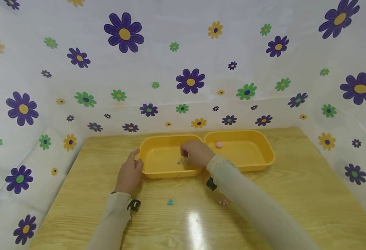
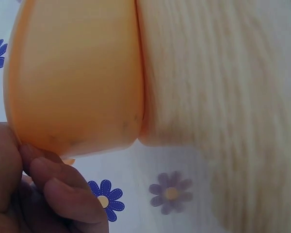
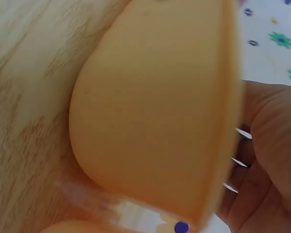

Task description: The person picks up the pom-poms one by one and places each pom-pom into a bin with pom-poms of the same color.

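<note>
My left hand point(image 1: 129, 174) holds the left end of the left yellow plastic tray point(image 1: 158, 174). In the left wrist view, its thumb and fingers point(image 2: 63, 194) lie at the tray's rim. My right hand point(image 1: 198, 152) reaches over the right part of that same tray, fingers bent downward. Its fingertips are hidden, and I cannot tell whether they pinch anything. Small blue-green pieces point(image 1: 179, 162) lie on the tray floor close to these fingers. In the right wrist view, the hand point(image 3: 271, 155) shows behind the blurred tray wall point(image 3: 150, 111).
Touching on the right stands a second yellow tray point(image 1: 248, 156), with a pink round piece point(image 1: 219, 144) inside. On the wooden table point(image 1: 151, 225), nearer me, lie a small blue cluster point(image 1: 170, 202) and a pink cluster point(image 1: 223, 202). Flower-patterned white sheets point(image 1: 158, 62) enclose the back and sides.
</note>
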### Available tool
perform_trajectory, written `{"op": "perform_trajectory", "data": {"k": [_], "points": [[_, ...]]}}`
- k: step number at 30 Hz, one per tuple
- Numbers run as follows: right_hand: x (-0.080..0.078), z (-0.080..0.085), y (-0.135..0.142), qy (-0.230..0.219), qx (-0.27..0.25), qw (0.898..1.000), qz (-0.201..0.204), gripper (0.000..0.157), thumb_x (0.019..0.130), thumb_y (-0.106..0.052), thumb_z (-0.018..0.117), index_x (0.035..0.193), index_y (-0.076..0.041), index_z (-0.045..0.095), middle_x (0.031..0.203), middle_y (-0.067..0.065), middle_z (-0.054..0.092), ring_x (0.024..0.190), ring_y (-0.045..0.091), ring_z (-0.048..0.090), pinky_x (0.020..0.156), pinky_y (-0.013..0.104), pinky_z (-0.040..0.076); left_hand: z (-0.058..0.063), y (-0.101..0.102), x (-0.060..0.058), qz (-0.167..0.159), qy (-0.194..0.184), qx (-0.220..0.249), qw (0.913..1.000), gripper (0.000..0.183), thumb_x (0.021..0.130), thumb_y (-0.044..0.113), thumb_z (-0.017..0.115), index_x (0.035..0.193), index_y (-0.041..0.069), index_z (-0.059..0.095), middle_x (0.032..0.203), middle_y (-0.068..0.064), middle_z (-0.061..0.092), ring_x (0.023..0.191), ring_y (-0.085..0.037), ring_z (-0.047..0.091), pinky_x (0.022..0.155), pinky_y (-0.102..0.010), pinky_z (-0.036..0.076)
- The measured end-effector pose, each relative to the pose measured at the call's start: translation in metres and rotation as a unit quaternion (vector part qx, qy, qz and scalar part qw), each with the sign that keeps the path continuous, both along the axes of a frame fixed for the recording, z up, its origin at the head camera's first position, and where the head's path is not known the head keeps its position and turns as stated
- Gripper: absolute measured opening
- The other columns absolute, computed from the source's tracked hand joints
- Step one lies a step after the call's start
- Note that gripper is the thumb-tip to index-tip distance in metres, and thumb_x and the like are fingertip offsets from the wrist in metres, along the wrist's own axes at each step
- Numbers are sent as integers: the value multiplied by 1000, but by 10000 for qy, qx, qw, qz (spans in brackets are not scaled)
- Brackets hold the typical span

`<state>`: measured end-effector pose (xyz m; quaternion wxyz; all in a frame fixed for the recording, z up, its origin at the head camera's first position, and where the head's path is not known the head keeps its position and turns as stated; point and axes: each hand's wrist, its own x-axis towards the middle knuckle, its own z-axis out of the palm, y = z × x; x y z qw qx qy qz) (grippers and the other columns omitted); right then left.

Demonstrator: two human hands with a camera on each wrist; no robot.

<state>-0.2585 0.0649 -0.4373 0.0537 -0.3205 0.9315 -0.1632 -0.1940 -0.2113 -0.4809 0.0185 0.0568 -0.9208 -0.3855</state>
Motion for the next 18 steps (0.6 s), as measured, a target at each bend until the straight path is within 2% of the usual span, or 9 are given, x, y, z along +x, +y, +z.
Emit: {"op": "perform_trajectory", "data": {"k": [3,8,12,18], "points": [[-7,-6,-8,-3,222,9996,172,8,94,-10,73,89,-13,67,84,-2,63,79,16,56,77,33,50,1,0,0,7,14,22,10000,51,109,23,39,158,10,36,83,-8,54,71,-21,49,66,-33,43],[-9,-17,-14,203,400,9980,439,17,93,-9,73,80,-15,63,75,-3,57,71,15,52,69,31,45,0,1,1,43,66,71,9999,51,108,21,41,157,10,38,80,-7,52,68,-20,48,63,-33,42],[-10,-24,-15,269,549,9970,475,21,95,-10,73,79,-17,61,75,-5,56,69,13,49,67,29,44,-2,1,0,42,29,76,10000,51,108,22,41,157,12,38,79,-6,51,67,-20,47,62,-33,42],[-13,-28,-17,165,616,9968,487,19,94,-14,76,81,-17,63,77,-5,58,71,12,51,68,30,47,-2,-1,-1,32,16,114,9999,51,108,23,42,158,12,38,77,-5,49,64,-19,45,60,-33,40]]}}
